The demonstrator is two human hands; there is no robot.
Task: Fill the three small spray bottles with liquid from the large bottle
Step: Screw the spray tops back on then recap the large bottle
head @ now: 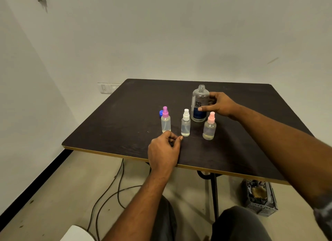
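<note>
Dark table (125,115) fills the corner; far right stands the large bottle (199,104), upright and uncapped, the right hand (220,105) grasping its side. Three capped spray bottles (185,123) line up nearer. Left hand (164,149) rests loosely curled, holding nothing, just near-left of the middle one. A blue cap (161,113) lies far left.

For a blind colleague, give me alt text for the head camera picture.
A right hand grips an uncapped large bottle on a dark table. Three capped spray bottles, purple, white and pink, stand before it; the left hand rests nearby.
</note>
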